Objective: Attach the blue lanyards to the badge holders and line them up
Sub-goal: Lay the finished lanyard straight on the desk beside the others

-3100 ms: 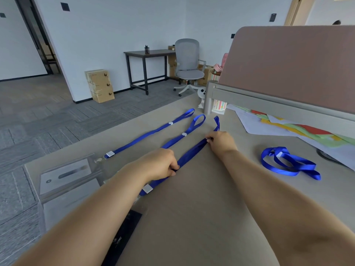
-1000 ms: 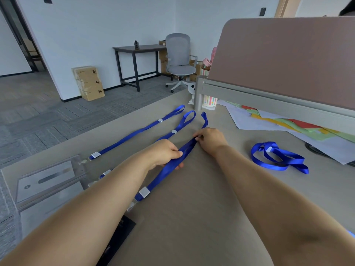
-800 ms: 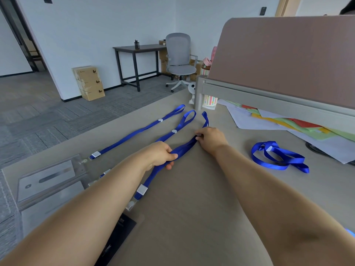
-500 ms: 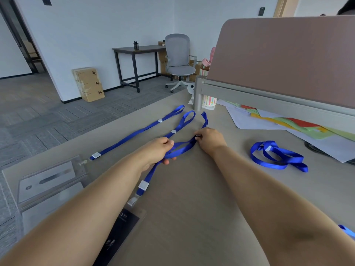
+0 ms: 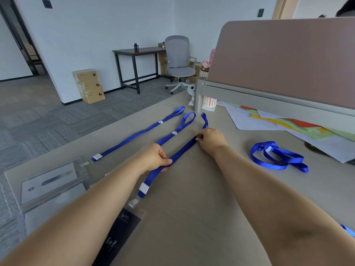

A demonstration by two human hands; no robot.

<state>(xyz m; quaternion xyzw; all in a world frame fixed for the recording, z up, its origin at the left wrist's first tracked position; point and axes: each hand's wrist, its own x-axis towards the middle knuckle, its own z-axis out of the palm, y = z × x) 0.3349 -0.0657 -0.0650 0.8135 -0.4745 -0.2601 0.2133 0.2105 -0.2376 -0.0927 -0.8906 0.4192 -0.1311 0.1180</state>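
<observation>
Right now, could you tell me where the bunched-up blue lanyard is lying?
In the head view, the bunched-up lanyard lies on the desk, right of the right hand, just before the coloured papers.

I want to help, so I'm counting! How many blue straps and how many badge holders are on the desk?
Straight blue lanyards: 3
Bunched blue lanyard: 1
Badge holders: 3
Total: 7
A blue bit at the picture's right edge is cut off, so it is not counted.
</observation>
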